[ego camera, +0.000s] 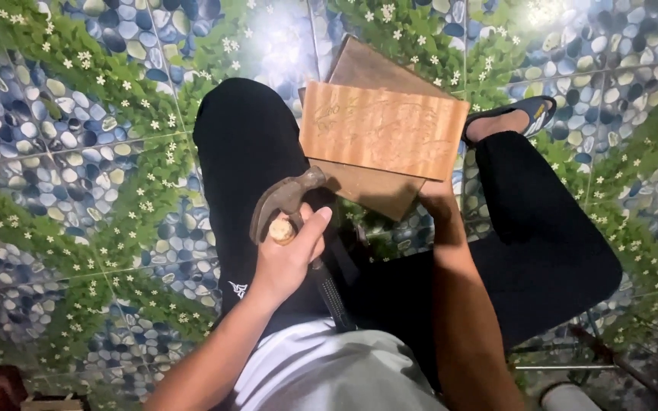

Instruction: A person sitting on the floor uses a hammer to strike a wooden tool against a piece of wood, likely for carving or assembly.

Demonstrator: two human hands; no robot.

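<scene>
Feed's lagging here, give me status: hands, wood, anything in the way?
Left hand grips hammer by the head. Right hand holds light wood panel over darker boards. Nothing blocking.

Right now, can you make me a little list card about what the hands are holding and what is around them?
left hand: closed around the hammer, near its head
hammer: metal head, dark handle slanting down over the lap
right hand: at the lower edge of the wooden board, fingers hidden
wooden board: light, with carved lines, resting on darker boards
floor: tiles with pebbles and flowers
foot: in a sandal
</scene>
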